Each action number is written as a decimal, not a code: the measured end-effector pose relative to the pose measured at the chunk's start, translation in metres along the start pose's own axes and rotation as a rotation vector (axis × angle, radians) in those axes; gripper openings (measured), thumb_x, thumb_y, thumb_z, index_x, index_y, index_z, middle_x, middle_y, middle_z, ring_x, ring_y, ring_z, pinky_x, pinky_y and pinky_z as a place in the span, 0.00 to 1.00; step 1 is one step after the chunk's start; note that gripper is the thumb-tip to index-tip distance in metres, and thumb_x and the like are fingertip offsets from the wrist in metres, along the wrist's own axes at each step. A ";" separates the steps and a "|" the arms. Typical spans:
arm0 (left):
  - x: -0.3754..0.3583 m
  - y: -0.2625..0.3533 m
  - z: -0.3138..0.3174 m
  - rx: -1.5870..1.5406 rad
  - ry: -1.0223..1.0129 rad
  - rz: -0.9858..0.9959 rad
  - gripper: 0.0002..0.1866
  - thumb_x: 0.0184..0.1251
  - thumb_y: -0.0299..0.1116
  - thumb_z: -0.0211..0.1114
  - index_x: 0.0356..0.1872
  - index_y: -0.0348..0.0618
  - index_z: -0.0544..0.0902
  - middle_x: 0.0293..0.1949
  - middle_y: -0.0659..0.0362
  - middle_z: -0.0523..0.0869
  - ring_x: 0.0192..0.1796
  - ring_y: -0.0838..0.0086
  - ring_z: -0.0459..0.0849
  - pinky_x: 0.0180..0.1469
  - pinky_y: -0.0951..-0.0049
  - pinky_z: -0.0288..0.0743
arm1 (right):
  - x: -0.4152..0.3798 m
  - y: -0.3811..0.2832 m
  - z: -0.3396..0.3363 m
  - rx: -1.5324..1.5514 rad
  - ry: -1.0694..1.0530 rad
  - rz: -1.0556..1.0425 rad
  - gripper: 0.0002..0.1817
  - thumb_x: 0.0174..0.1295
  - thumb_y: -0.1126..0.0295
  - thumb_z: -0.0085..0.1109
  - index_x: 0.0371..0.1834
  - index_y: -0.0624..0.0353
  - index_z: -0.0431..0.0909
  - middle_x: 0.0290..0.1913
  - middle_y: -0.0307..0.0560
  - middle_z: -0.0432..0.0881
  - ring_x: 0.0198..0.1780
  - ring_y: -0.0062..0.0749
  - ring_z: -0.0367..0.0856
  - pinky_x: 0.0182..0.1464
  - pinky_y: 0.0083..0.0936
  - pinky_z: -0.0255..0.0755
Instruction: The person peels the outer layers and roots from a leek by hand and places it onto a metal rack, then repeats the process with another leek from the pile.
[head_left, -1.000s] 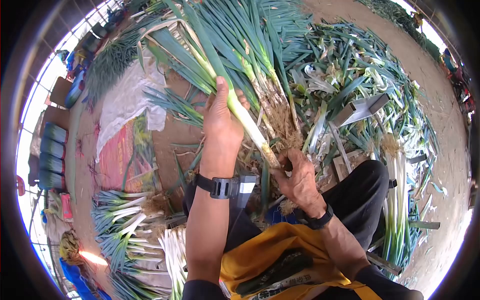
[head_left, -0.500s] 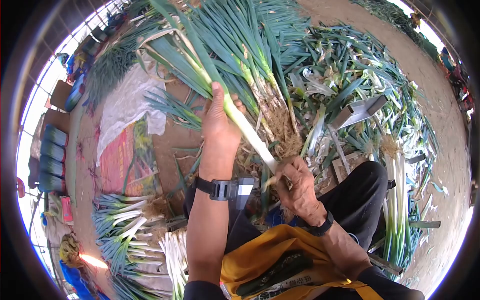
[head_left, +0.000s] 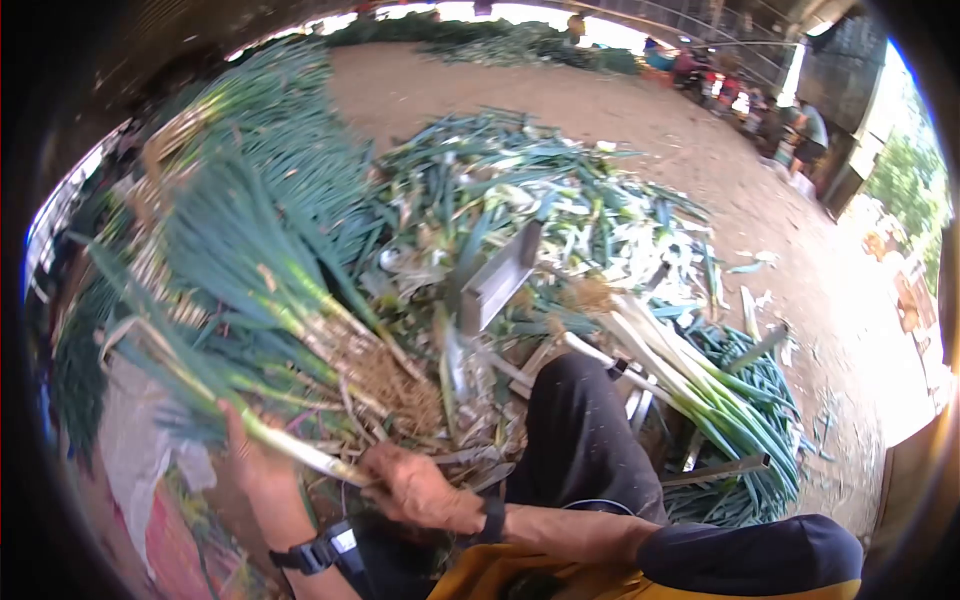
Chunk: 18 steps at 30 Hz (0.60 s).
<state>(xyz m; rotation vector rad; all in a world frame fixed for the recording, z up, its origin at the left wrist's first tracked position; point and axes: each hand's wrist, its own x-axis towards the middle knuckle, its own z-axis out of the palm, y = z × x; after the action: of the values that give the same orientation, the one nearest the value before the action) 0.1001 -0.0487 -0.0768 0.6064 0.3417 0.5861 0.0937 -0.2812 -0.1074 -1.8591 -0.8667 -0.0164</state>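
Note:
A single leek point(head_left: 300, 452) slants across the lower left, green leaves up to the left and white stem down to the right. My left hand point(head_left: 262, 468) is wrapped round its stem below the leaves. At the root end, the fingers of my right hand point(head_left: 408, 484) are closed on the same leek; the fingertips are partly hidden and blurred. Just beyond my hands lies a bunch of untrimmed leeks point(head_left: 310, 320) with brown, soil-covered roots point(head_left: 395, 385).
A heap of stripped leaves point(head_left: 560, 200) lies ahead, with a metal channel piece point(head_left: 500, 280) standing at its near side. Cleaned leeks point(head_left: 680, 375) rest on a metal frame point(head_left: 715, 470) right of my knee point(head_left: 590, 430). Another person point(head_left: 808, 135) is far off at right.
The view has swung right, so my hands and the leek now appear lower left. Both hands still hold the leek. The cleaned leeks and a distant person show more fully at right.

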 end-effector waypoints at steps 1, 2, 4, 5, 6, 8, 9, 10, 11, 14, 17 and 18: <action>-0.001 -0.003 0.003 0.009 0.051 0.012 0.20 0.62 0.47 0.73 0.44 0.46 0.77 0.31 0.62 0.74 0.29 0.76 0.70 0.33 0.73 0.68 | -0.002 -0.001 -0.001 0.023 -0.006 0.006 0.14 0.47 0.74 0.64 0.37 0.59 0.73 0.36 0.55 0.75 0.42 0.54 0.78 0.44 0.42 0.73; -0.003 -0.003 0.007 0.021 0.105 0.025 0.21 0.61 0.48 0.73 0.45 0.46 0.77 0.31 0.62 0.75 0.29 0.76 0.71 0.33 0.74 0.67 | -0.004 0.002 0.002 0.013 0.001 -0.015 0.14 0.49 0.73 0.66 0.39 0.60 0.75 0.37 0.52 0.77 0.43 0.53 0.78 0.44 0.40 0.76; 0.003 -0.004 -0.001 0.052 0.071 0.028 0.22 0.61 0.49 0.73 0.46 0.44 0.77 0.32 0.62 0.76 0.30 0.77 0.72 0.32 0.75 0.67 | -0.006 0.006 0.006 0.001 -0.007 -0.031 0.14 0.51 0.71 0.65 0.40 0.60 0.75 0.38 0.53 0.77 0.43 0.53 0.79 0.44 0.40 0.76; 0.004 -0.003 -0.002 0.067 0.054 0.019 0.23 0.61 0.49 0.73 0.45 0.43 0.77 0.31 0.62 0.76 0.29 0.77 0.72 0.31 0.75 0.67 | -0.005 0.000 0.000 0.006 -0.044 0.001 0.12 0.53 0.70 0.63 0.40 0.61 0.76 0.39 0.54 0.77 0.43 0.53 0.79 0.43 0.41 0.75; 0.004 -0.003 -0.003 0.084 0.062 0.030 0.24 0.61 0.50 0.73 0.45 0.42 0.77 0.31 0.63 0.76 0.29 0.78 0.72 0.30 0.76 0.67 | -0.004 0.001 -0.001 0.054 -0.038 -0.050 0.12 0.51 0.71 0.63 0.39 0.61 0.76 0.37 0.55 0.77 0.42 0.55 0.78 0.42 0.42 0.74; 0.003 0.002 -0.001 0.120 0.120 0.003 0.20 0.63 0.49 0.71 0.43 0.46 0.76 0.29 0.62 0.77 0.29 0.77 0.74 0.30 0.77 0.70 | -0.006 -0.005 -0.010 0.124 -0.076 -0.079 0.12 0.49 0.72 0.59 0.38 0.64 0.77 0.38 0.57 0.77 0.45 0.56 0.78 0.46 0.42 0.73; 0.001 0.004 0.003 0.129 0.097 -0.004 0.20 0.63 0.48 0.71 0.44 0.46 0.76 0.30 0.63 0.77 0.29 0.77 0.74 0.30 0.78 0.70 | -0.006 -0.005 -0.016 0.131 -0.154 -0.095 0.12 0.50 0.73 0.59 0.37 0.65 0.76 0.38 0.57 0.77 0.44 0.56 0.77 0.46 0.42 0.72; 0.001 0.006 0.002 0.133 0.084 -0.008 0.21 0.63 0.48 0.71 0.45 0.45 0.76 0.30 0.63 0.77 0.29 0.78 0.74 0.29 0.79 0.69 | -0.006 -0.005 -0.022 0.117 -0.135 -0.084 0.12 0.50 0.73 0.59 0.37 0.65 0.76 0.38 0.57 0.77 0.44 0.56 0.77 0.46 0.42 0.72; 0.002 0.007 0.004 0.112 0.069 -0.002 0.21 0.63 0.48 0.71 0.46 0.45 0.76 0.31 0.63 0.77 0.29 0.79 0.74 0.28 0.80 0.69 | -0.007 -0.007 -0.028 0.203 -0.153 -0.139 0.11 0.49 0.74 0.59 0.37 0.66 0.75 0.37 0.57 0.77 0.44 0.56 0.77 0.46 0.42 0.71; 0.001 0.007 0.007 0.109 0.099 0.040 0.24 0.63 0.49 0.71 0.49 0.44 0.75 0.30 0.63 0.76 0.28 0.81 0.71 0.28 0.80 0.66 | -0.011 -0.012 -0.040 0.323 -0.114 -0.228 0.11 0.48 0.76 0.60 0.36 0.67 0.74 0.35 0.59 0.76 0.43 0.57 0.76 0.46 0.43 0.70; 0.008 0.011 -0.004 0.146 0.088 0.065 0.24 0.67 0.50 0.67 0.54 0.47 0.73 0.29 0.64 0.74 0.28 0.82 0.70 0.28 0.81 0.66 | -0.018 -0.016 -0.052 0.388 -0.265 -0.130 0.12 0.56 0.76 0.60 0.41 0.67 0.70 0.35 0.59 0.74 0.44 0.59 0.75 0.45 0.48 0.69; 0.007 0.011 -0.006 0.149 0.082 0.063 0.24 0.67 0.50 0.67 0.54 0.47 0.73 0.29 0.64 0.74 0.28 0.82 0.70 0.28 0.81 0.66 | -0.020 -0.016 -0.051 0.387 -0.258 -0.131 0.12 0.56 0.76 0.60 0.41 0.67 0.70 0.35 0.59 0.74 0.44 0.59 0.75 0.45 0.48 0.69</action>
<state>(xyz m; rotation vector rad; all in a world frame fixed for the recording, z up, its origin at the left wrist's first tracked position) 0.0986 -0.0345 -0.0759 0.7398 0.4477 0.6507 0.0882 -0.3306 -0.0785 -1.4586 -1.0834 0.2961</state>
